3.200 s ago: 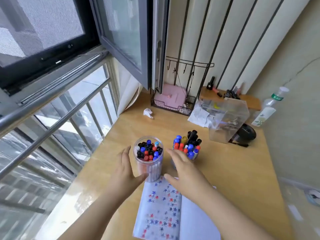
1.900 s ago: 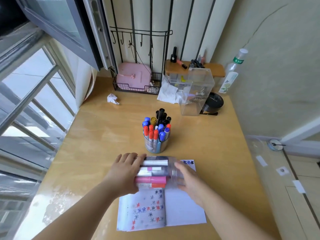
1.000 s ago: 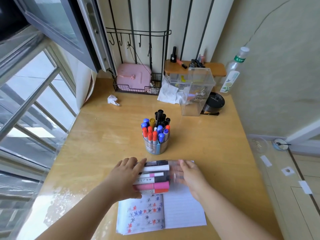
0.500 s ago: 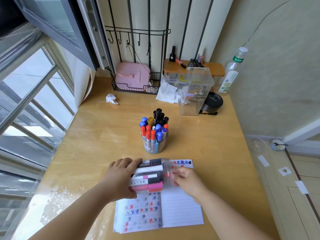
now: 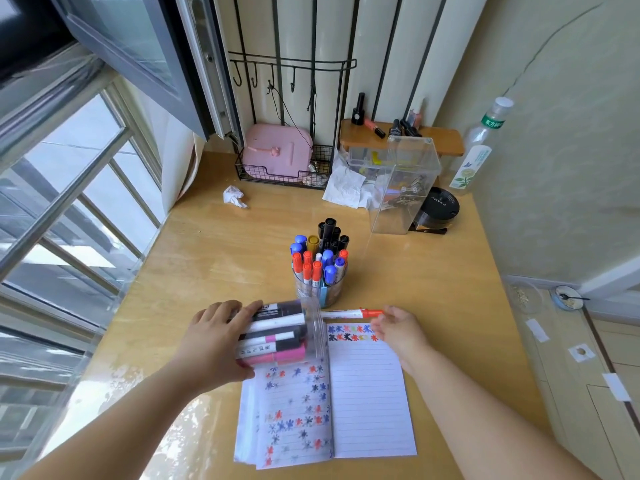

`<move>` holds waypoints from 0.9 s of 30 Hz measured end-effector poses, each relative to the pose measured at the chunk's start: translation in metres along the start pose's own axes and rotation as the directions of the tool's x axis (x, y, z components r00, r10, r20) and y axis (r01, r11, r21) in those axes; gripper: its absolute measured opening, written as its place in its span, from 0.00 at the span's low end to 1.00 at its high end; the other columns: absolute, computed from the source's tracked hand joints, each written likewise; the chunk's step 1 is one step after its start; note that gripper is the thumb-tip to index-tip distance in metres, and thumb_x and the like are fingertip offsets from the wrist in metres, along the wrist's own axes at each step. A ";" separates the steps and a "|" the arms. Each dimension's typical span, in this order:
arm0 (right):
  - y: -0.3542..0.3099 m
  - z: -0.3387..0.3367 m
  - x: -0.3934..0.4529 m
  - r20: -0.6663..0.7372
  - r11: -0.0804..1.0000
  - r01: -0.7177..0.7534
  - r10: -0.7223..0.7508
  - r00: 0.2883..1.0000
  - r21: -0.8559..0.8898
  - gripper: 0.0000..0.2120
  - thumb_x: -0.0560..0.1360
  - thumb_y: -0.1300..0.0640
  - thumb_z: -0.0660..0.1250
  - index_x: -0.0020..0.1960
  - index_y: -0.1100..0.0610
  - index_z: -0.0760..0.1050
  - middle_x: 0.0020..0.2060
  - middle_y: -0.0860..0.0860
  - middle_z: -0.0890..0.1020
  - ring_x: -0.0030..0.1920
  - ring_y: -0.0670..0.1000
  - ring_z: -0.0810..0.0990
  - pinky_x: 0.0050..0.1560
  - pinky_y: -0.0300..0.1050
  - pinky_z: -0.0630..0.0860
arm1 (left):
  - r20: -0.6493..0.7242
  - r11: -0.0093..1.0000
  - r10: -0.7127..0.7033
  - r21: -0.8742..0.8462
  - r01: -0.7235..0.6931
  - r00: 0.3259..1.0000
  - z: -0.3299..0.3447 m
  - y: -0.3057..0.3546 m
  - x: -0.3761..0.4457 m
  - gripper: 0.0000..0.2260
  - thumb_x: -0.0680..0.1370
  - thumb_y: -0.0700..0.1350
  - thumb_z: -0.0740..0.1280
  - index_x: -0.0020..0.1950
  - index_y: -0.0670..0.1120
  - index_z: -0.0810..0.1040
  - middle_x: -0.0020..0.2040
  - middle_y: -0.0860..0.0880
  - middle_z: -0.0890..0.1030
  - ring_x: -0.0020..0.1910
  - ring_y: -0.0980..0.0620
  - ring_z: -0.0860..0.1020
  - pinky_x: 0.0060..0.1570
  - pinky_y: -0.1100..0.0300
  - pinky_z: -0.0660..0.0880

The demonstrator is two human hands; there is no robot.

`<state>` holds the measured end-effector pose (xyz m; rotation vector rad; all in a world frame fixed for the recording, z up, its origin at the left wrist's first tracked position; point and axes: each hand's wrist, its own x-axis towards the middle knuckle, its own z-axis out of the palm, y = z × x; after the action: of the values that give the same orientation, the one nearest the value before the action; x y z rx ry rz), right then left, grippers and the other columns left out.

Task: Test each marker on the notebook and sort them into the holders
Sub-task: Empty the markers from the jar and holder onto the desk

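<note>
Wooden desk (image 5: 433,289) by an open window, cluttered along the back wall. Near the front edge, an open notebook (image 5: 367,393), left page full of small coloured test marks, right page marked only along its top line. Just behind it, an upright clear holder (image 5: 320,292) packed with capped markers. Left hand (image 5: 214,344) wrapped round a second clear holder (image 5: 298,332), tipped on its side over the notebook's top left corner, mouth toward the right, thick markers stacked inside. Just outside that mouth, one slim white marker with a red cap (image 5: 353,313), lying crosswise at the notebook's top edge. Right hand (image 5: 398,329) loosely spread beside the red cap, fingers relaxed, nothing gripped; touching the cap or just short of it, could not tell. Step in hand, by judgement: picking up that marker for a test stroke. Best done with a pinch at mid-barrel, away from the cap, so the cap could come off cleanly. Tipped holder best kept steady and level in the left hand, or the rest would likely slide out. Test mark best placed on the right page's top line, next to the existing row.
</note>
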<state>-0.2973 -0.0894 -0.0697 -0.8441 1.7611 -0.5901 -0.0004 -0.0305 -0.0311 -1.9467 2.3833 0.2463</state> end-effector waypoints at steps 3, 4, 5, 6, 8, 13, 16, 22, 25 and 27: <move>-0.002 0.011 -0.010 -0.009 0.942 0.105 -0.114 0.993 -0.320 0.26 0.79 0.56 0.61 0.75 0.59 0.58 0.60 0.56 0.77 0.57 0.55 0.76 0.56 0.44 0.72 | -0.015 1.000 0.017 0.021 -0.017 1.000 -0.005 0.003 0.000 0.50 0.43 0.62 0.74 0.65 0.51 0.68 0.49 0.47 0.79 0.46 0.44 0.79 0.44 0.50 0.77; -0.004 0.014 -0.018 0.014 0.923 0.167 -0.173 0.985 -0.347 0.25 0.79 0.55 0.61 0.74 0.59 0.60 0.60 0.55 0.77 0.58 0.54 0.76 0.54 0.41 0.71 | -0.029 0.999 0.031 0.038 -0.030 0.999 -0.008 0.004 0.000 0.50 0.44 0.61 0.75 0.64 0.51 0.69 0.49 0.46 0.79 0.46 0.44 0.79 0.44 0.50 0.76; -0.007 0.018 -0.026 0.056 0.916 0.221 -0.215 0.975 -0.336 0.22 0.80 0.54 0.60 0.73 0.58 0.63 0.60 0.54 0.78 0.58 0.52 0.76 0.51 0.38 0.70 | -0.047 0.997 0.053 0.064 -0.050 0.997 -0.011 0.006 0.001 0.49 0.44 0.60 0.75 0.64 0.50 0.69 0.49 0.45 0.79 0.46 0.43 0.79 0.45 0.49 0.76; -0.011 0.022 -0.035 0.125 0.917 0.265 -0.238 0.963 -0.300 0.20 0.81 0.53 0.58 0.72 0.57 0.65 0.61 0.51 0.77 0.60 0.50 0.75 0.51 0.35 0.67 | -0.065 0.992 0.085 0.100 -0.078 0.994 -0.015 0.009 0.002 0.48 0.44 0.59 0.75 0.64 0.49 0.68 0.49 0.44 0.79 0.46 0.42 0.79 0.45 0.48 0.75; -0.019 0.029 -0.052 0.247 0.930 0.294 -0.239 0.939 -0.219 0.19 0.82 0.51 0.53 0.71 0.53 0.66 0.61 0.44 0.72 0.66 0.46 0.69 0.55 0.31 0.63 | -0.082 0.971 0.163 0.192 -0.145 0.983 -0.019 0.015 0.005 0.47 0.46 0.57 0.76 0.63 0.46 0.69 0.51 0.40 0.79 0.48 0.40 0.78 0.47 0.45 0.74; -0.019 0.041 -0.055 0.348 0.920 -0.161 0.029 0.937 0.358 0.14 0.83 0.57 0.52 0.61 0.57 0.74 0.51 0.52 0.82 0.49 0.53 0.81 0.51 0.47 0.78 | -0.064 0.946 0.202 0.273 -0.178 0.977 -0.018 0.026 0.007 0.48 0.47 0.58 0.78 0.64 0.46 0.68 0.53 0.37 0.78 0.50 0.38 0.76 0.50 0.44 0.68; -0.020 0.031 -0.054 0.472 0.851 -0.263 0.020 0.881 0.455 0.11 0.80 0.66 0.57 0.51 0.59 0.78 0.40 0.53 0.84 0.37 0.50 0.81 0.38 0.41 0.79 | -0.089 0.957 0.197 0.233 -0.172 0.976 -0.019 0.028 0.006 0.48 0.48 0.59 0.78 0.65 0.46 0.68 0.53 0.37 0.78 0.50 0.37 0.77 0.48 0.43 0.72; -0.012 0.015 -0.057 0.632 0.856 -0.285 -0.061 0.772 0.431 0.11 0.77 0.67 0.61 0.54 0.58 0.78 0.41 0.52 0.84 0.38 0.48 0.82 0.35 0.39 0.78 | -0.049 0.975 0.170 0.151 -0.161 0.984 -0.022 0.028 0.006 0.48 0.45 0.63 0.74 0.63 0.51 0.69 0.50 0.44 0.80 0.46 0.43 0.79 0.42 0.47 0.76; -0.014 0.015 -0.056 0.598 0.921 -0.142 -0.114 0.793 0.364 0.09 0.76 0.67 0.63 0.52 0.56 0.78 0.39 0.48 0.85 0.38 0.45 0.82 0.35 0.38 0.76 | -0.032 0.986 0.142 0.093 -0.139 0.989 -0.021 0.030 0.003 0.47 0.45 0.65 0.71 0.63 0.52 0.69 0.49 0.47 0.79 0.45 0.46 0.79 0.40 0.51 0.76; -0.015 0.018 -0.052 0.537 0.942 -0.033 -0.161 0.828 0.333 0.09 0.74 0.67 0.66 0.51 0.56 0.78 0.41 0.48 0.84 0.41 0.45 0.81 0.38 0.37 0.76 | -0.030 0.988 0.135 0.078 -0.132 0.990 -0.020 0.030 0.003 0.47 0.45 0.66 0.70 0.63 0.52 0.69 0.48 0.49 0.79 0.45 0.47 0.79 0.38 0.52 0.76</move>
<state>-0.2662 -0.0583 -0.0336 -0.7449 1.0615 -0.5874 -0.0294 -0.0304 -0.0090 -1.7767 2.5095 0.1258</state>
